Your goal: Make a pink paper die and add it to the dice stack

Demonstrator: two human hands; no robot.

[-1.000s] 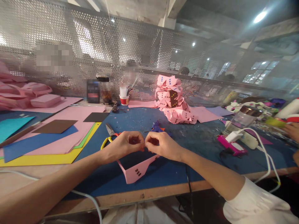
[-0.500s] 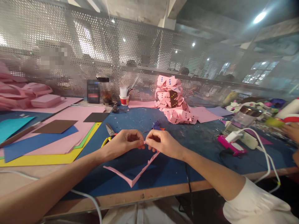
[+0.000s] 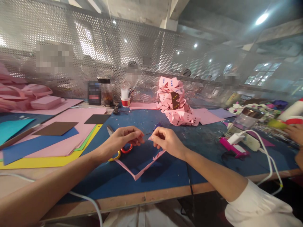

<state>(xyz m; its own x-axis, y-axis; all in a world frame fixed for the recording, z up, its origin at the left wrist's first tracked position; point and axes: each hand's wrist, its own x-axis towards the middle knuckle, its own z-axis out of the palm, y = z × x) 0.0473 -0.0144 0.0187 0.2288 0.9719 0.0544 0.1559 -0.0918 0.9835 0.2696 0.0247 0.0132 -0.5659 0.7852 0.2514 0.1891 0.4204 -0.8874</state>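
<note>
A thin pink paper strip [image 3: 144, 169], bent to a V with small folds along its right arm, hangs in front of me over the blue table mat. My right hand [image 3: 167, 140] pinches one end of it, and a small pink tip shows at the fingertips. Just left of it, my left hand [image 3: 129, 138] has its fingers curled and closed, a small gap away from the right. Whether anything sits between the left fingertips is hidden. Beneath the left hand lie scissors [image 3: 127, 148] with red and yellow handles, partly covered.
Stacked folded pink paper pieces [image 3: 174, 101] with dots stand at the back. Coloured sheets [image 3: 55, 143] lie left. A red-and-white cup [image 3: 125, 98] and a lidded jar [image 3: 107, 93] stand behind. Right are a clear jar [image 3: 248, 119], a pink device [image 3: 234, 147] with a white cable, and another person's hand [image 3: 294, 132].
My left hand has moved slightly up and left, apart from the right hand. The pink strip has risen a little with my right hand, and more of the scissors shows.
</note>
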